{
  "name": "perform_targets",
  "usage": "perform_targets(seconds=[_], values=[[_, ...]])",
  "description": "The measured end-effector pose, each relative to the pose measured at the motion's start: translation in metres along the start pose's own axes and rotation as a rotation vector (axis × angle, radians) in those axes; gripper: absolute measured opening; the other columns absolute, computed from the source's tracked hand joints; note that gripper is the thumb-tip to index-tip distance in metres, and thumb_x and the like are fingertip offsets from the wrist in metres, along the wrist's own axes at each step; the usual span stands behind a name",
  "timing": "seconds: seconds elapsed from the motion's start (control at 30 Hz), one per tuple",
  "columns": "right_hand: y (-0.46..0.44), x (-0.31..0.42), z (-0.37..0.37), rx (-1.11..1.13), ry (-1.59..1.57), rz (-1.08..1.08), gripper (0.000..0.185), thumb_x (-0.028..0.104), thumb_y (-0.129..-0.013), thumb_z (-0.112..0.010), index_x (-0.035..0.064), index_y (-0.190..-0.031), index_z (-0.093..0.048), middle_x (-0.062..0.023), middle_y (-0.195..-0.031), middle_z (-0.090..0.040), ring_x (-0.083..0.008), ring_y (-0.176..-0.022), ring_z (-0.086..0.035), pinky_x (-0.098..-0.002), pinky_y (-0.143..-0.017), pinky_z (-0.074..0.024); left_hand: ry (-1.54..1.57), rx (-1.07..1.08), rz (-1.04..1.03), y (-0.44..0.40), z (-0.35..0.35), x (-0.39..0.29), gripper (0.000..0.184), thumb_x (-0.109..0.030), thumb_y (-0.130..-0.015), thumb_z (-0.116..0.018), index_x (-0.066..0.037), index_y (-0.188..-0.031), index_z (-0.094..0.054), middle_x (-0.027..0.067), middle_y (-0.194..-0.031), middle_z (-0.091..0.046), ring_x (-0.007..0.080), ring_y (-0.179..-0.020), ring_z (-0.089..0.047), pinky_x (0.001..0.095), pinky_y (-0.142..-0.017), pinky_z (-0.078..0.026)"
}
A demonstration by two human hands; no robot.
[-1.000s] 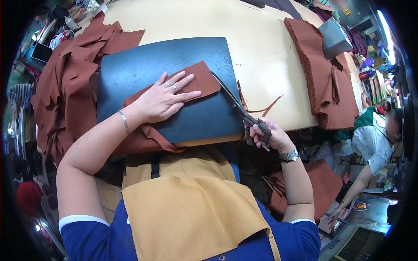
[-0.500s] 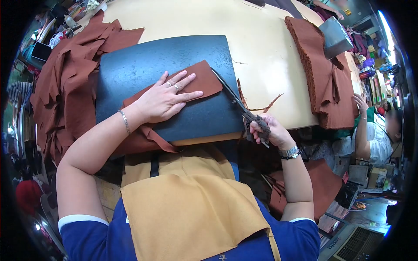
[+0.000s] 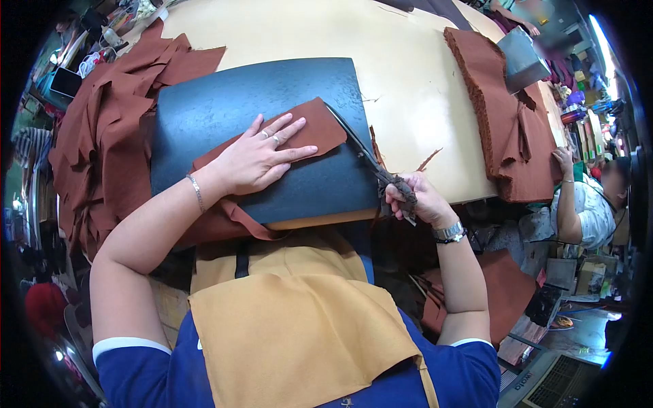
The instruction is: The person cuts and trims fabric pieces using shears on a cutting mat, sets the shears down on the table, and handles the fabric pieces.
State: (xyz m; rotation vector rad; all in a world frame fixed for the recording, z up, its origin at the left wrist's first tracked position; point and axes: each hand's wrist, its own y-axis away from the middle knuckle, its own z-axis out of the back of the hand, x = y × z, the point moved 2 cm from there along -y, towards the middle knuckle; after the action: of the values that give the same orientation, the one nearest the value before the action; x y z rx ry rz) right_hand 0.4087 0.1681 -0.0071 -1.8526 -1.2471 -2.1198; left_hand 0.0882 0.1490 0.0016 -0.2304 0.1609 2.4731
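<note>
My left hand (image 3: 262, 153) lies flat with fingers spread on a reddish-brown leather strip (image 3: 317, 128), pressing it against a dark mat (image 3: 204, 102). My right hand (image 3: 420, 198) is wrapped round the cloth-bound handles of long scissors (image 3: 371, 160). Their blades lie along the strip's right end, close together. The strip's lower part runs under my left wrist, and a narrow brown band (image 3: 248, 221) curls at the mat's front edge. Thin brown offcuts (image 3: 378, 149) lie just right of the blades.
Piled brown leather (image 3: 102, 143) covers the table's left side. A stack of brown leather (image 3: 479, 102) with a metal block (image 3: 524, 60) on it is at the right. A co-worker (image 3: 588, 211) is beyond the right edge. More leather (image 3: 500, 289) hangs below my right arm.
The scissors and my right hand have shifted slightly up and left. My left hand stays on the strip. The co-worker's arm has moved up to the table's right edge.
</note>
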Motion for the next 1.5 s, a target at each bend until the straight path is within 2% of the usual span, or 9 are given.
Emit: perform_targets(seconds=[0.37, 0.5, 0.67, 0.77, 0.83, 0.93, 1.1, 1.23, 1.5], values=[[-0.009, 0.003, 0.007, 0.008, 0.003, 0.001, 0.027, 0.030, -0.085, -0.069, 0.0051, -0.079, -0.062, -0.0005, -0.059, -0.059, -0.0066, -0.047, -0.056, -0.0188, -0.044, -0.0455, 0.027, 0.007, -0.030, -0.001, -0.003, -0.009, 0.052, -0.022, -0.089, -0.042, -0.033, -0.140, -0.042, 0.0115, -0.155, -0.018, 0.0343, -0.142, -0.016, 0.0605, -0.110, -0.013], [0.001, -0.006, 0.026, -0.152, -0.043, 0.052, 0.026, 0.029, -0.085, -0.069, 0.0042, -0.081, -0.063, -0.0012, -0.061, -0.060, -0.0069, -0.047, -0.056, -0.0185, -0.044, -0.0454, 0.011, 0.013, -0.043, -0.002, -0.004, -0.008, 0.052, -0.021, -0.089, -0.042, -0.030, -0.140, -0.041, 0.0118, -0.154, -0.019, 0.0340, -0.141, -0.017, 0.0608, -0.110, -0.013], [-0.012, -0.042, 0.065, -0.482, -0.134, 0.530, 0.017, 0.013, -0.089, -0.062, -0.0014, -0.097, -0.062, -0.0038, -0.074, -0.061, -0.0089, -0.059, -0.059, -0.0223, -0.050, -0.0502, -0.120, -0.064, -0.005, -0.033, 0.003, 0.029, 0.048, -0.021, -0.091, -0.042, -0.022, -0.139, -0.041, 0.0118, -0.149, -0.031, 0.0296, -0.140, -0.025, 0.0626, -0.107, -0.020], [-0.016, -0.052, 0.071, -0.615, -0.356, 0.657, 0.017, 0.013, -0.090, -0.062, -0.0006, -0.100, -0.060, -0.0052, -0.076, -0.061, -0.0104, -0.059, -0.059, -0.0233, -0.050, -0.0502, -0.387, -0.168, 0.123, -0.076, 0.028, 0.084, 0.050, -0.022, -0.091, -0.042, -0.022, -0.141, -0.038, 0.0089, -0.148, -0.034, 0.0287, -0.136, -0.032, 0.0659, -0.104, -0.022], [-0.014, -0.054, 0.071, -0.673, -0.360, 0.704, 0.018, 0.017, -0.090, -0.064, 0.0010, -0.096, -0.060, -0.0042, -0.073, -0.061, -0.0106, -0.057, -0.058, -0.0233, -0.049, -0.0497, -0.489, -0.103, 0.445, -0.107, 0.070, 0.113, 0.050, -0.030, -0.095, -0.040, -0.022, -0.143, -0.033, 0.0082, -0.149, -0.033, 0.0292, -0.135, -0.034, 0.0677, -0.102, -0.023], [-0.016, -0.053, 0.073, -0.680, -0.416, 0.713, 0.020, 0.021, -0.090, -0.065, 0.0021, -0.091, -0.059, -0.0032, -0.071, -0.060, -0.0106, -0.056, -0.058, -0.0225, -0.049, -0.0485, -0.299, -0.555, 0.681, -0.110, 0.094, 0.142, 0.060, -0.051, -0.097, -0.034, -0.022, -0.148, -0.022, 0.0149, -0.151, -0.026, 0.0351, -0.138, -0.026, 0.0695, -0.102, -0.019], [-0.019, -0.058, 0.074, -0.699, -0.432, 0.711, 0.020, 0.021, -0.091, -0.064, 0.0008, -0.091, -0.060, -0.0024, -0.071, -0.059, -0.0099, -0.056, -0.057, -0.0216, -0.049, -0.0476, -0.167, -0.486, 0.604, -0.036, 0.046, 0.055, 0.080, -0.065, -0.087, -0.042, -0.018, -0.148, -0.022, 0.0216, -0.152, -0.017, 0.0388, -0.139, -0.021, 0.0704, -0.103, -0.012], [-0.017, -0.053, 0.070, -0.681, -0.365, 0.679, 0.021, 0.020, -0.091, -0.063, -0.0006, -0.094, -0.060, -0.0024, -0.073, -0.060, -0.0087, -0.057, -0.057, -0.0205, -0.050, -0.0477, -0.010, -0.061, 0.774, 0.051, -0.008, -0.025, 0.093, -0.071, -0.079, -0.050, -0.017, -0.149, -0.022, 0.0217, -0.154, -0.011, 0.0378, -0.143, -0.008, 0.0697, -0.104, -0.008], [-0.017, -0.049, 0.070, -0.645, -0.325, 0.661, 0.023, 0.021, -0.091, -0.063, -0.0012, -0.095, -0.061, -0.0026, -0.073, -0.060, -0.0069, -0.057, -0.057, -0.0202, -0.050, -0.0482, -0.097, -0.146, 0.762, 0.064, -0.017, -0.019, 0.090, -0.070, -0.077, -0.054, -0.021, -0.148, -0.026, 0.0158, -0.155, -0.013, 0.0363, -0.143, -0.009, 0.0707, -0.104, -0.010]])
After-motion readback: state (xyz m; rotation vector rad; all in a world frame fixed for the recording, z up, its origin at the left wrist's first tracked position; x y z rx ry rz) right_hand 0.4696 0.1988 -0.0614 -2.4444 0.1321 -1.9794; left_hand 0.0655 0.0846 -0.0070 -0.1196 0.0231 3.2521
